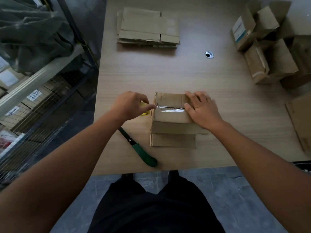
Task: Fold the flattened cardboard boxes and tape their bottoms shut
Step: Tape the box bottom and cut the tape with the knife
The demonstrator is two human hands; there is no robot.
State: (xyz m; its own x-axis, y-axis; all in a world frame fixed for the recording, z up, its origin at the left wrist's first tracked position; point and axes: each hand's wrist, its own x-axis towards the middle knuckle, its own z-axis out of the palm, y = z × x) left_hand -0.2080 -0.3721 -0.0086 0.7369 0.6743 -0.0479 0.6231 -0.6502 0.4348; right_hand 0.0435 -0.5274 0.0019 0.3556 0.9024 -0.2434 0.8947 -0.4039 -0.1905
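— Box (171,115) first: where does it sit?

— On the tabletop (227,125), near the front edge and right before the person. Its closed flaps face up, and further flaps hang down the near side.

— And the tape?

— A strip of clear tape (170,109) lies along the seam between the closed flaps, shiny and a little wrinkled.

— What is the left hand (130,106) doing?

— Its thumb and forefinger are pinched together at the box's left edge, on the end of the strip, as far as I can tell; the film is hard to see there. A yellow tape roll (145,109) shows just behind that hand, mostly hidden.

— The right hand (202,111)?

— Laid flat over the box's right end, fingers (193,98) straight and spread, pressing on the cardboard and gripping nothing.

— Anything else about?

— A green-handled knife (141,151) lies left of the box, just beside it. A stack of flattened boxes (148,27) waits at the far side, well apart. Folded boxes (264,52) are heaped at the far right, and a round grommet (209,55) sits between the two piles.
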